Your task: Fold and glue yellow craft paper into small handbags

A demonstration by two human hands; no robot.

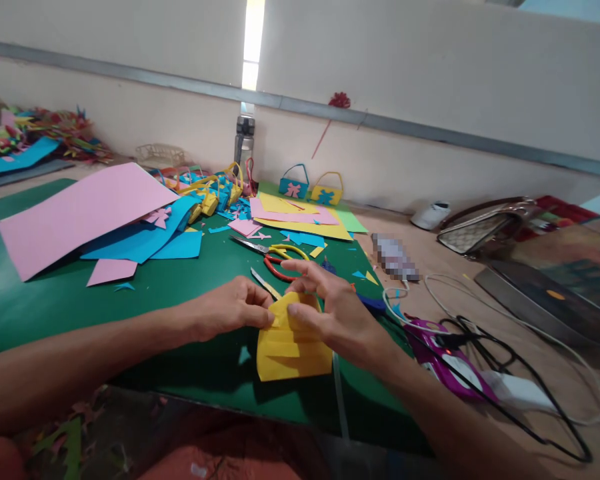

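Observation:
A folded piece of yellow craft foam or paper [295,360], creased across its middle, is held over the front edge of the green mat [180,363]. My left hand [237,305] pinches its upper left side between thumb and fingers. On the upper right, my right hand [333,310] grips it with the thumb in front and fingers behind its top edge. Just beyond the hands lie scissors [280,257] with red and yellow handles. A cutter blade [265,283] pokes out behind the yellow piece, its other end hidden.
Pink sheet [87,217] and blue sheet [145,240] lie at left. Small finished bags [294,188] stand by the wall near a bottle [245,143]. At right are a phone [395,257], a purple power strip [450,360], tangled cables and a handbag [480,227].

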